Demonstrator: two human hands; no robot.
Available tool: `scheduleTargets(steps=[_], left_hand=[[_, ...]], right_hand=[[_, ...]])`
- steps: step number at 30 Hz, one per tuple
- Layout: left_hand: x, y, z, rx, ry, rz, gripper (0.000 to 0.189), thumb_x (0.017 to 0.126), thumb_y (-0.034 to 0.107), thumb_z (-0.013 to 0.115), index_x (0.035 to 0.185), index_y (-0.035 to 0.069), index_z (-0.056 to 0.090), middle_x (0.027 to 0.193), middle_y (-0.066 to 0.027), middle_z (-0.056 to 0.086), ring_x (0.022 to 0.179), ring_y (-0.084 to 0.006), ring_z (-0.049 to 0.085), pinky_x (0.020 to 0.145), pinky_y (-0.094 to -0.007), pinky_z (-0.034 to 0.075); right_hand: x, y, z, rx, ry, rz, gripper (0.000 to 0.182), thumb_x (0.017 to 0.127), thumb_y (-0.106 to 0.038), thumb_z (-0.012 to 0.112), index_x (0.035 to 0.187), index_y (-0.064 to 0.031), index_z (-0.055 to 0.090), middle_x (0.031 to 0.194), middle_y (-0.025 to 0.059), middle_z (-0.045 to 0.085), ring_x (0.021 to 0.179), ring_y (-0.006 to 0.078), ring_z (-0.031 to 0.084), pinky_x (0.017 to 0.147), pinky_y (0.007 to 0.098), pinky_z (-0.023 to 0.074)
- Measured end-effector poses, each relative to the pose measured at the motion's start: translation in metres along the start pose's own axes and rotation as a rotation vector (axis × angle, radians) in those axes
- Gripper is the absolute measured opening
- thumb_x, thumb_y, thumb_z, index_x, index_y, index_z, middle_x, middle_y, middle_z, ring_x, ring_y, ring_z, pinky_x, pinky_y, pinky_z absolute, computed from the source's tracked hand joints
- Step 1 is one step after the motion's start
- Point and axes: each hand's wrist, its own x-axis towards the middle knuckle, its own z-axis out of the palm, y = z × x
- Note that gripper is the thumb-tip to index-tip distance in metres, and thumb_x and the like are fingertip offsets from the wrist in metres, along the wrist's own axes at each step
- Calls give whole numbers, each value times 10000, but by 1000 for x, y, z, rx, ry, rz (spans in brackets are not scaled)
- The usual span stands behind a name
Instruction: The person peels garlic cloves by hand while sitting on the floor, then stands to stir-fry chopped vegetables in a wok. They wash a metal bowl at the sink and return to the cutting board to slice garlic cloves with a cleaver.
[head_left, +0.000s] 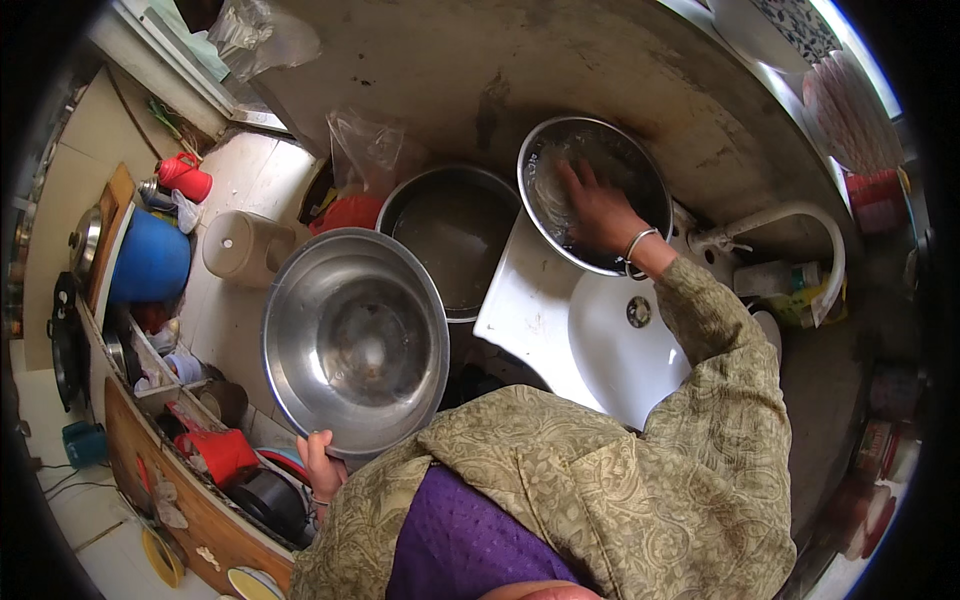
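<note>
My left hand (324, 463) grips the near rim of a large stainless steel basin (360, 337), tilted so its bare, wet-looking inside faces up. My right hand (596, 206) reaches into a smaller metal basin (654, 161) with water in it; its fingertips are blurred in the water, fingers spread. Bangles circle that wrist. The smaller basin rests at the back corner of a white sink (607, 330), partly over its ledge. Behind the large basin stands a wide metal pot (457, 240) holding cloudy water, its left side hidden by the basin.
A curved faucet (795, 214) rises at the sink's right. On the floor at left stand a plastic jug (244, 247), a blue bucket (150, 259) and a red thermos (185, 178). Shelves with a black pot (268, 501) flank my left side. A wall (465, 67) bounds the far side.
</note>
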Motion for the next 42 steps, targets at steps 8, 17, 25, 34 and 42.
scheduleTargets(steps=[8,17,25,34,42], left_hand=[[-3,31,28,-141,60,-121,161,756,115,512,879,61,424,850,-50,455,816,-161,460,767,-310,382],[1,14,7,-40,22,-41,167,754,104,504,898,52,437,859,-49,459,830,-165,463,784,-310,381],[0,9,3,-19,-3,40,174,760,112,503,914,47,453,894,-49,470,864,-170,456,819,-321,360],[-2,4,-6,-30,-28,52,155,773,104,495,905,42,442,877,-49,464,838,-167,455,808,-319,362],[-5,6,2,-35,-23,53,135,769,102,497,875,49,432,853,-39,454,819,-157,447,794,-306,358]], right_hand=[[20,29,-12,277,-75,72,267,760,-149,547,1006,-48,530,884,139,600,726,276,589,647,381,472],[17,48,-66,637,-213,100,586,741,-355,670,1191,-40,465,1199,153,490,1111,235,461,946,312,359],[26,39,-11,610,-180,65,869,625,-383,744,1290,18,353,1250,214,451,1185,289,417,992,332,327],[11,38,-19,909,-250,233,338,776,-217,625,1029,0,573,844,32,591,741,103,519,671,255,432],[-1,36,-66,680,-116,159,341,797,-295,628,1022,-42,588,876,65,614,769,142,554,718,292,446]])
